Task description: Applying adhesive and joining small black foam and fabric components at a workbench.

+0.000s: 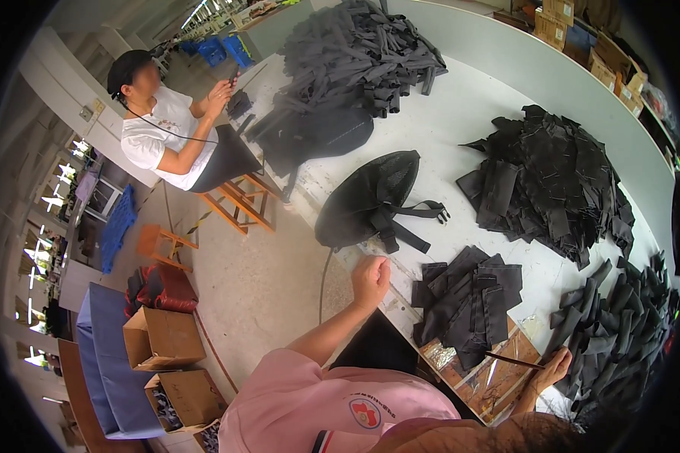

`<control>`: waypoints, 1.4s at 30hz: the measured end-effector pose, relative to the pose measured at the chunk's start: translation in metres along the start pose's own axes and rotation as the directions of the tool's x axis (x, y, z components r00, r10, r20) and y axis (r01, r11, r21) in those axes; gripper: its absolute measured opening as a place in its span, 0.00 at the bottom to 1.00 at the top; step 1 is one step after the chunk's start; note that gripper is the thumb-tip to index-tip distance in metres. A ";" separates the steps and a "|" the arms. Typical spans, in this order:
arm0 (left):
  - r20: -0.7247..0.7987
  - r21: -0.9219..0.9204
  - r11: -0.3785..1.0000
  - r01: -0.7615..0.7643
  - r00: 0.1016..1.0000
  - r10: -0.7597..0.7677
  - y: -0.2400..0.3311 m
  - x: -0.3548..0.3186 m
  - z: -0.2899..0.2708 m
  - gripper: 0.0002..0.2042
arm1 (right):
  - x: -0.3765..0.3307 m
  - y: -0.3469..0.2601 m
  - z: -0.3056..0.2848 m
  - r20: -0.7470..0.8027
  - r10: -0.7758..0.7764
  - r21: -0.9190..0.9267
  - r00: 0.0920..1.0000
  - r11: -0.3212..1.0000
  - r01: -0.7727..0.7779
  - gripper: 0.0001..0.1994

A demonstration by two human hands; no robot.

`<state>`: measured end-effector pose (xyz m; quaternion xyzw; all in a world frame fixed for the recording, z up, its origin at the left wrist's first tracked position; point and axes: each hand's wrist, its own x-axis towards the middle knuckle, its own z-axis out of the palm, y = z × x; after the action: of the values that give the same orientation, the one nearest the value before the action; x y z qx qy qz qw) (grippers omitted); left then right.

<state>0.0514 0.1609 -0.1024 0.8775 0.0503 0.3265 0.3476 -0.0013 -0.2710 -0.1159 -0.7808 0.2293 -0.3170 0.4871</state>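
My left hand (371,278) rests on the near edge of the white table (461,113) with its fingers curled shut and nothing visible in it. Just beyond it lies a black mesh panel with straps (370,198). A small pile of black fabric pieces (470,296) sits between my hands. My right hand (554,371) lies low on the table beside a heap of black strap pieces (619,332). Its fingers pinch the end of a thin dark stick (514,360) that lies over a clear plastic sheet (491,377).
A large heap of black pieces (555,181) lies mid-table and a bigger pile of straps (363,53) at the far end. A co-worker in a white shirt (162,124) sits on an orange stool (238,200). Cardboard boxes (162,340) stand on the floor at left.
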 end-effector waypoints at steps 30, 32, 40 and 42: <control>-0.029 -0.001 1.000 -0.017 0.999 0.017 -0.003 -0.001 0.002 0.03 | 0.004 0.009 -0.002 0.022 -0.041 -0.092 0.999 0.995 0.042 0.14; -0.041 -0.017 1.000 -0.018 0.999 0.017 -0.003 -0.001 0.002 0.02 | 0.003 0.007 -0.002 0.015 -0.040 -0.090 0.999 0.995 0.041 0.14; -0.025 -0.020 1.000 -0.004 1.000 0.004 -0.004 -0.001 0.001 0.02 | 0.002 0.002 0.000 0.017 -0.015 -0.077 1.000 0.997 0.016 0.13; -0.024 -0.025 1.000 0.002 1.000 -0.002 -0.002 -0.001 0.001 0.03 | 0.003 0.003 0.000 0.013 -0.028 -0.099 1.000 0.995 0.029 0.13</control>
<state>0.0521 0.1615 -0.1047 0.8691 0.0512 0.3371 0.3584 0.0003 -0.2739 -0.1178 -0.8090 0.2308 -0.3076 0.4446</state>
